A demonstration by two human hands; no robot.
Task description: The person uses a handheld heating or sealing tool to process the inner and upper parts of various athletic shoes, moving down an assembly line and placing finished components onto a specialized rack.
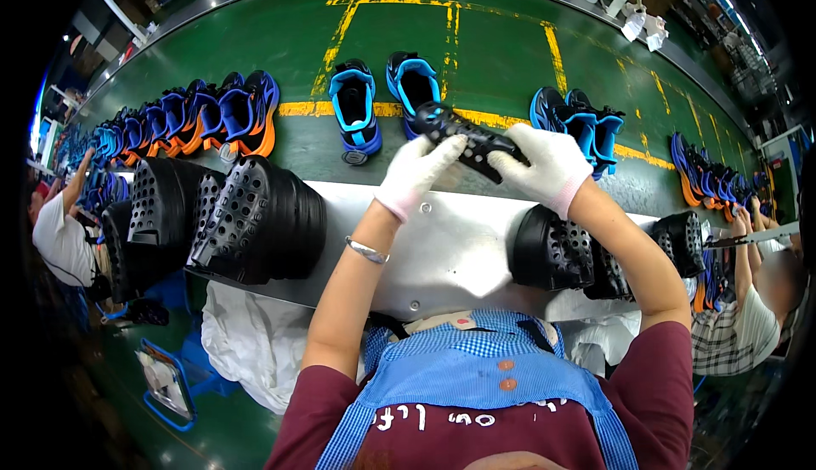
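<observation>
Between my gloved hands, a black perforated plastic shoe insert (478, 141) is held at a slant above the near edge of the green surface. My left hand (418, 172) grips its middle, fingers closed round it. The fingers of my right hand (548, 166) close on its right end. The insert's upper-left end overlaps a dark sports shoe (411, 79) with a blue lining, hiding part of it. To the left of that shoe stands another blue-lined shoe (355, 111), its opening facing up.
Nested stacks of black inserts stand left (259, 223) and right (551, 249) on the metal shelf (425, 249). Rows of blue and orange shoes (246, 113) line the green surface (501, 45); another pair (578, 126) sits right of my hands. Co-workers (64, 236) appear at both sides.
</observation>
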